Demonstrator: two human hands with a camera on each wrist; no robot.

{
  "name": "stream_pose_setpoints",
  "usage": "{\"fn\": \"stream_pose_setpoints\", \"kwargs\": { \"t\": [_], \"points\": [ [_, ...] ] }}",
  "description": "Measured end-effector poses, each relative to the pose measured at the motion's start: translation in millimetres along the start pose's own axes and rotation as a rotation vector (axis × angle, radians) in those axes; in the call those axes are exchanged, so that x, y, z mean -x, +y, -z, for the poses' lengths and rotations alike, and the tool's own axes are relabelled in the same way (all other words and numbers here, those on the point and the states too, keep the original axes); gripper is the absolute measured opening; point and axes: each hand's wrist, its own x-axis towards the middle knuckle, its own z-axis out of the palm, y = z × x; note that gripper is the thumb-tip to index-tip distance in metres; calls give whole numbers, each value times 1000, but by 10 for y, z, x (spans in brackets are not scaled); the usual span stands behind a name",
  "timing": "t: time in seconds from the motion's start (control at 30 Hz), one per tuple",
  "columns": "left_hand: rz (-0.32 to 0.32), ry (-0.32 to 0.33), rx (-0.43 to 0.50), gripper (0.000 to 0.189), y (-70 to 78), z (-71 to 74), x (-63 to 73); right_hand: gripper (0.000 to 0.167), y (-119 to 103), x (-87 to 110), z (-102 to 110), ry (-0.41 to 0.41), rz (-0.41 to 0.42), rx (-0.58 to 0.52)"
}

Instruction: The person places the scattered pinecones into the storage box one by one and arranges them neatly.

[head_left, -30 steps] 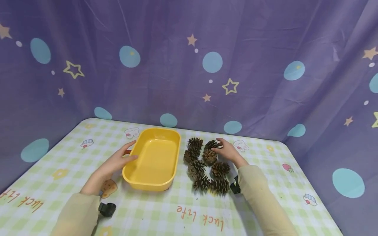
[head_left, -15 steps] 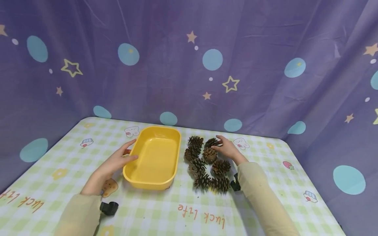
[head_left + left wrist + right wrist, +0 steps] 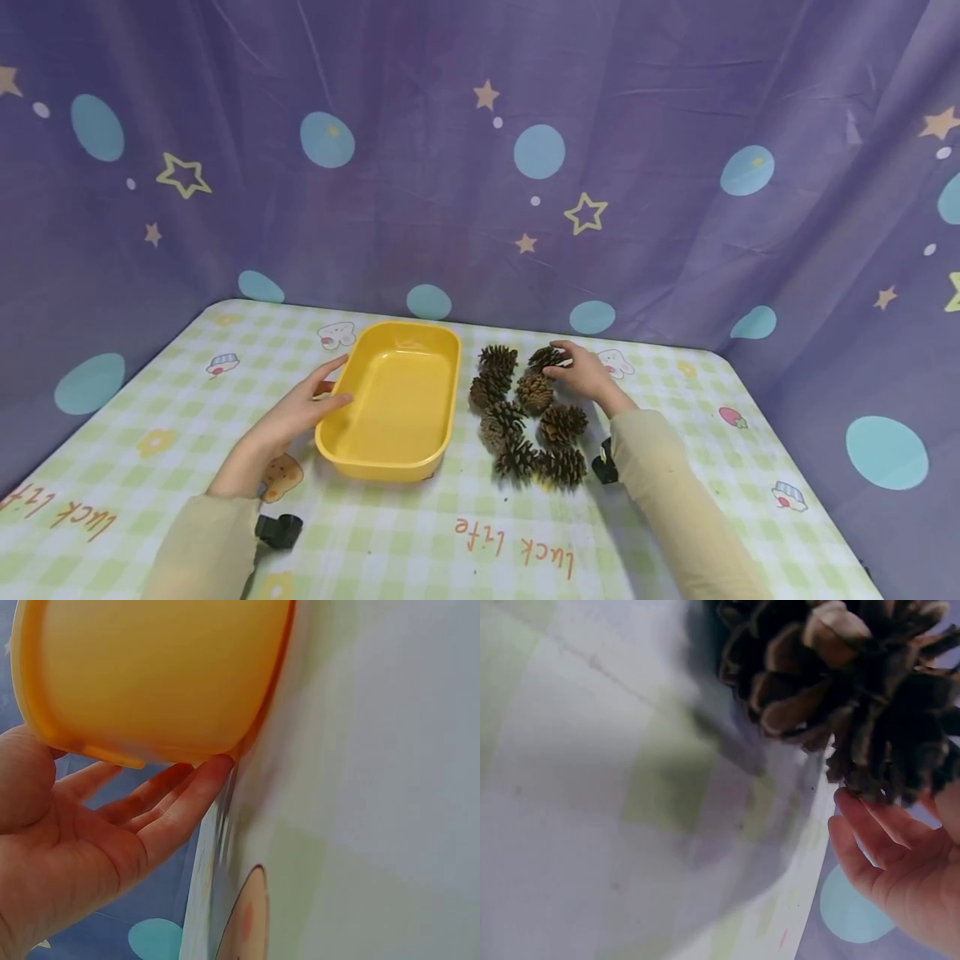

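Observation:
A yellow plastic tub [image 3: 386,408] stands left of centre on the table. My left hand [image 3: 288,417] holds its left side, thumb over the rim and fingers along the outer wall; in the left wrist view, the fingertips [image 3: 214,771] touch the wall low down. To the right of the tub lies a group of brown pine cones [image 3: 562,425]. At the far end of the group, my right hand [image 3: 588,375] holds one pine cone [image 3: 546,358] between thumb and fingers. In the right wrist view, pine cones [image 3: 847,682] partly cover the fingers [image 3: 862,832].
A green-and-white checked cloth [image 3: 420,542] with printed pictures covers the table. Behind it hangs a purple curtain [image 3: 435,183] with stars and blue ovals. A black wrist device [image 3: 279,531] shows at the left sleeve, another black device [image 3: 604,462] at the right.
My right hand and the far pine cone have shifted slightly to the right, away from the neighbouring cones. The left hand stays on the tub, and the view has tilted a little.

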Motion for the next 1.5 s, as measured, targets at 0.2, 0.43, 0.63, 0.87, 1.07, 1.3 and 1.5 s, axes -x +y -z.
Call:
{"fn": "stream_pose_setpoints", "kwargs": {
  "t": [0.2, 0.43, 0.63, 0.87, 1.07, 1.3, 1.5],
  "points": [
    [-10, -22, 34, 71, -7, -12, -16, 57, -21, 33, 116, 26, 1, 5],
    [-4, -45, 105, 72, -53, 14, 6, 58, -154, 28, 250, 18, 26, -5],
    [-5, -73, 146, 71, -69, 8, -1, 59, -276, 32, 348, 27, 12, 8],
    [11, -66, 158, 69, -75, 19, 3, 59, -450, 2, 384, 41, 24, 21],
    [6, -64, 161, 70, -69, 34, 15, 56, -602, -28, 312, 42, 75, 5],
    [19, -59, 155, 70, -79, 33, 32, 55, -769, -69, 186, 58, 99, -27],
    [10, -54, 148, 70, -72, 31, 32, 55, -914, -129, 65, 75, 140, -26]
  ]
}}
